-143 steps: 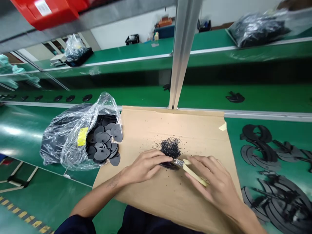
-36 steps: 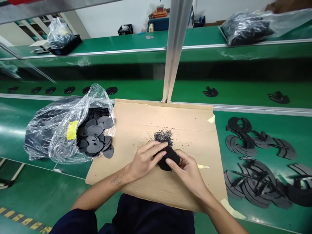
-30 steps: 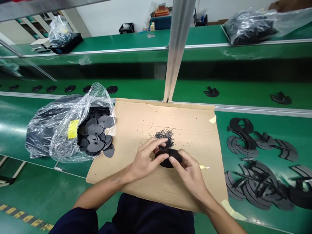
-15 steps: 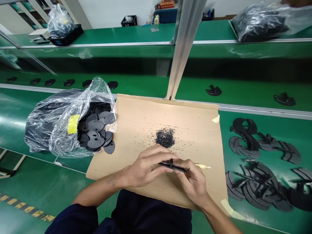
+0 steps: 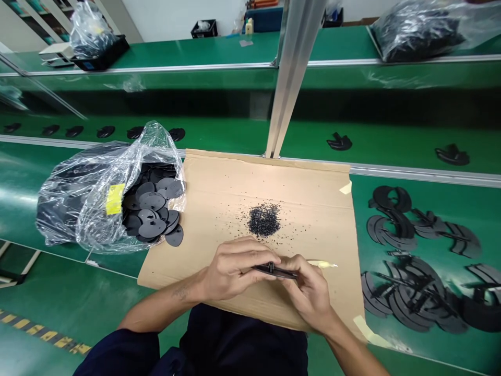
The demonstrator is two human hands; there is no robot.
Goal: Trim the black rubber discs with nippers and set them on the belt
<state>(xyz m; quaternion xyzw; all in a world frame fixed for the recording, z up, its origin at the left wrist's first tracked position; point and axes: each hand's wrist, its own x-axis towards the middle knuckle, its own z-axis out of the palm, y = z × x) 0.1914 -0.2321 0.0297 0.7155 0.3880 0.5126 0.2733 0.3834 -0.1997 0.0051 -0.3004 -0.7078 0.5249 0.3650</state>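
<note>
Between my two hands is a thin black plastic disc, seen nearly edge-on, with a small raised part on its upper face. My left hand pinches its left end, thumb below and fingers above. My right hand grips the right end the same way. Just beyond the hands, a pile of tiny black pieces lies on a cardboard sheet, with strays scattered round it. A yellow pen-like tool rests on the cardboard by my right hand, partly hidden behind it.
At left lies an open clear plastic bag spilling black discs. Curved black parts are heaped on the green bench at right. A metal post rises behind the cardboard. Black parts sit spaced along the green strip behind.
The disc has tilted slightly, and the raised part stands less tall above it. Both hands keep their grip in nearly the same place. The view has shifted a little.
</note>
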